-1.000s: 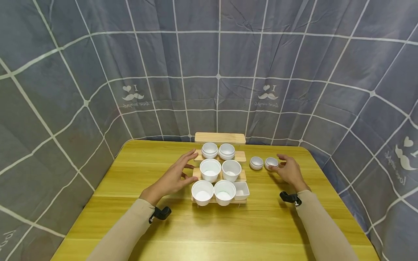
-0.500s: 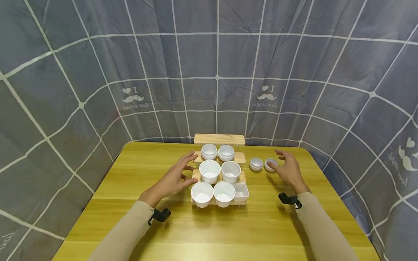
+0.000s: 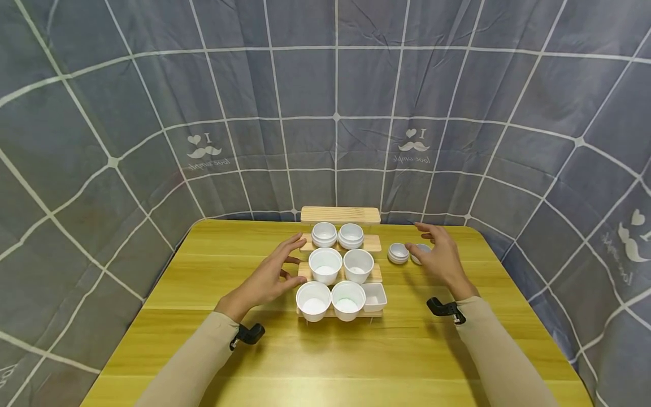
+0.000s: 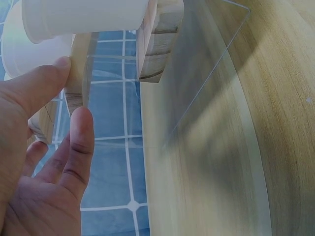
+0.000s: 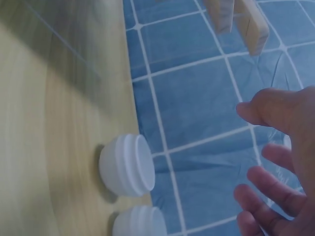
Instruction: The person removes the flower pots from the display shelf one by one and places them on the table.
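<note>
A curtained-off tabletop nook, of a home or studio I cannot tell: a blue-grey checked curtain (image 3: 366, 85) surrounds three sides of a wood-grain table (image 3: 315, 362).

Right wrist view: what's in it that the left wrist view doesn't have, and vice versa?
Right wrist only: the right hand, fingers apart and holding nothing, plus one white jar and part of a second white jar, cut off by the bottom edge.

Left wrist only: the left hand, thumb and fingers around the edge of the rack, plus parts of white cups.

Both: some wooden boards of the rack, the wood-grain table and the gridded curtain.
</note>
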A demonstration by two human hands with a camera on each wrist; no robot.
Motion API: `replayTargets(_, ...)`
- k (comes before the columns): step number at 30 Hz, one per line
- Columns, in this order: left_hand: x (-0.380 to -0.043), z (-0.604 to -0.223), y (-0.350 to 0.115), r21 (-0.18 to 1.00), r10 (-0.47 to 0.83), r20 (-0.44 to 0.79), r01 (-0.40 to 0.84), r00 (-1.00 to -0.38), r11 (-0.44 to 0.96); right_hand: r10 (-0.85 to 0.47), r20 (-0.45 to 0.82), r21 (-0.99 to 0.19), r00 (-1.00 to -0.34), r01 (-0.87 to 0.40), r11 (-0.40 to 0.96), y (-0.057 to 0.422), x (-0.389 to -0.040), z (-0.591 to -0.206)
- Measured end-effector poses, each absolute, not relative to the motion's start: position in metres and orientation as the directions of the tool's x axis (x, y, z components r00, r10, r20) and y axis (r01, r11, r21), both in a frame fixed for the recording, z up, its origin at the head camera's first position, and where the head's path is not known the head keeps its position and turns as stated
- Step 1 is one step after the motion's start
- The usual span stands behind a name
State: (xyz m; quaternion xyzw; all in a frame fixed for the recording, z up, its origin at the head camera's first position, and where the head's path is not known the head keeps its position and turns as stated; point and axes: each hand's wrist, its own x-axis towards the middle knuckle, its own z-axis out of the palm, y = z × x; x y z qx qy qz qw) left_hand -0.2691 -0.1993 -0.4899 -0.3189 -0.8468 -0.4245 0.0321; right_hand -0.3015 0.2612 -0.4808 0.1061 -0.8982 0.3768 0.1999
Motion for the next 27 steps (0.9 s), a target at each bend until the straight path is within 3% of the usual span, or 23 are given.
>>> replayTargets(27, -0.267, -0.489, -0.199, 0.701, 0.510, 0.330, 0.568, -0.795, 0.432, -0.125, 0.496, -0.580, -0.859, -0.435, 0.688, 0.229, -0.281, -0.445)
